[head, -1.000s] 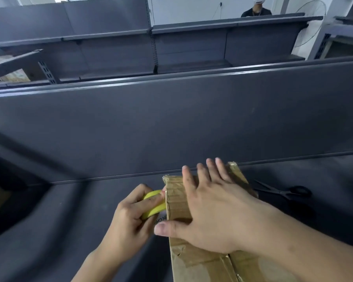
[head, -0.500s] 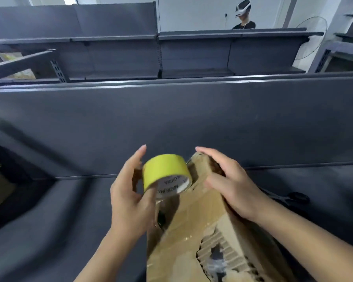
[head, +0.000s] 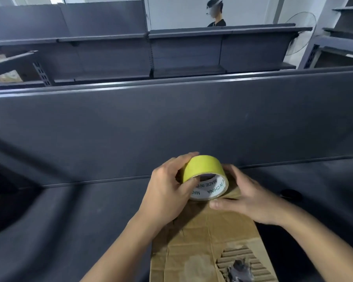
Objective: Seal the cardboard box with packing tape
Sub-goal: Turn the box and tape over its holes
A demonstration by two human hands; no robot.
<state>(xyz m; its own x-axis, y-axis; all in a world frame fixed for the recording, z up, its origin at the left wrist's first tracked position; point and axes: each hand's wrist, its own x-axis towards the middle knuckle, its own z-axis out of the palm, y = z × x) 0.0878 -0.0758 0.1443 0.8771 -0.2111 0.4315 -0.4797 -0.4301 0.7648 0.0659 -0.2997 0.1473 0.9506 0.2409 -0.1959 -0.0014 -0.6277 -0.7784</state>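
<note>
The left grip (head: 167,192), a bare hand, is curled round the roll of yellow packing tape (head: 204,169). Its fingers wrap over the top of the roll and its thumb presses on the near rim. The roll is held tilted just above the far end of the cardboard box (head: 208,241), with its open core facing the camera.

The right grip (head: 247,196) lies loosely flat on that same far end of the box. Its thumb stretches left under the roll and it clasps nothing. Its fingertips are hidden behind the roll.

The white core reads "MADE IN CHINA", and a second printing of the words is partly covered by the left thumb.

The box lies flat on the dark counter (head: 90,220), and its near end is cut off by the bottom edge. A torn patch (head: 238,261) on it bares the corrugated ribs and something dark and crumpled that is hard to make out. A dark oval shape (head: 289,194) on the counter to the right of the right grip is too dim to identify.

Behind a grey partition (head: 171,119) stand grey shelves (head: 192,49). A person (head: 216,19) wearing a headset is visible beyond them from the shoulders up.
</note>
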